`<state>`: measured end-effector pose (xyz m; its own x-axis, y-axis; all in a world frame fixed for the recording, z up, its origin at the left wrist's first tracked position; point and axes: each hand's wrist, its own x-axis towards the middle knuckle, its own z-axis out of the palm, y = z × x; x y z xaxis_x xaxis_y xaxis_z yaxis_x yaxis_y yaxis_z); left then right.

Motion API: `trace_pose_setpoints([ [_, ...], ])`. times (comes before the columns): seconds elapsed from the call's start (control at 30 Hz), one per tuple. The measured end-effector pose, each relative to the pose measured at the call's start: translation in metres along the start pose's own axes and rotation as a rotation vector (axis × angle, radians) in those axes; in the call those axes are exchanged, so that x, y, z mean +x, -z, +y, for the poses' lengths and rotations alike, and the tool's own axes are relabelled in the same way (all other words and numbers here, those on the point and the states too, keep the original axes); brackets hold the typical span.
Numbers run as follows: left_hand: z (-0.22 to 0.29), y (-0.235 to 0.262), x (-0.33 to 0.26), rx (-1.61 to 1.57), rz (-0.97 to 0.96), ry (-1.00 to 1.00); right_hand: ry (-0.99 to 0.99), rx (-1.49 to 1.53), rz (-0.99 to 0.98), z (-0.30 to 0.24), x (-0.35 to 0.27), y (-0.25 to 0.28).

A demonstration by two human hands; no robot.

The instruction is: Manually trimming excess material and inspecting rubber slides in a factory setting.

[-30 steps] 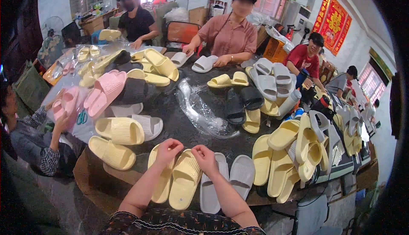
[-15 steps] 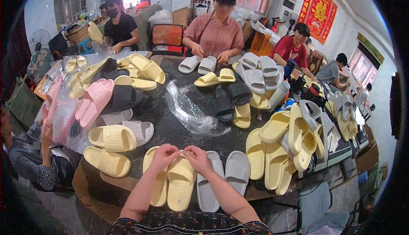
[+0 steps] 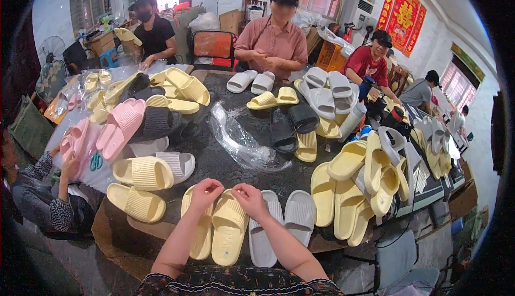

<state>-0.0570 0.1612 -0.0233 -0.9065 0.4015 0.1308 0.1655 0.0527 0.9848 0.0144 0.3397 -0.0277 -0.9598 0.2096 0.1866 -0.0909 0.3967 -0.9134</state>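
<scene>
My left hand [image 3: 205,193] and my right hand [image 3: 249,199] are side by side at the near edge of the table, fingers pinched. Whatever sits between the fingertips is too small to make out. Beneath them lies a pair of pale yellow slide slippers [image 3: 229,234] with ribbed straps, the left one partly covered by my left hand and forearm. A grey pair of slides [image 3: 299,213] rests just to the right, partly behind my right forearm.
More yellow slides [image 3: 142,172] lie at left, and a heap of yellow and grey ones [image 3: 343,202] at right. Clear plastic bags [image 3: 241,140] spread over the dark table [image 3: 214,89]. Co-workers sit around it; one holds pink slides [image 3: 75,135] near green scissors [image 3: 96,162].
My hands stay nearly where they were. The co-worker opposite has drawn their hands back from the grey slides. At left, another's pink slides have been lowered, uncovering the scissors.
</scene>
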Motion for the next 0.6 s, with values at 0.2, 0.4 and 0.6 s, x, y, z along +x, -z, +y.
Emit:
trace_pose_setpoints([
  [0.2,-0.013,0.002,-0.003,0.021,-0.008,-0.053,-0.1,0.046,0.012,-0.007,-0.005,-0.001],
  [0.4,0.003,0.002,-0.008,0.166,-0.115,-0.024,0.016,0.002,0.017,-0.005,-0.007,-0.003],
  [0.6,-0.002,0.004,0.001,0.041,0.021,-0.024,-0.041,0.088,0.031,0.008,-0.003,-0.005],
])
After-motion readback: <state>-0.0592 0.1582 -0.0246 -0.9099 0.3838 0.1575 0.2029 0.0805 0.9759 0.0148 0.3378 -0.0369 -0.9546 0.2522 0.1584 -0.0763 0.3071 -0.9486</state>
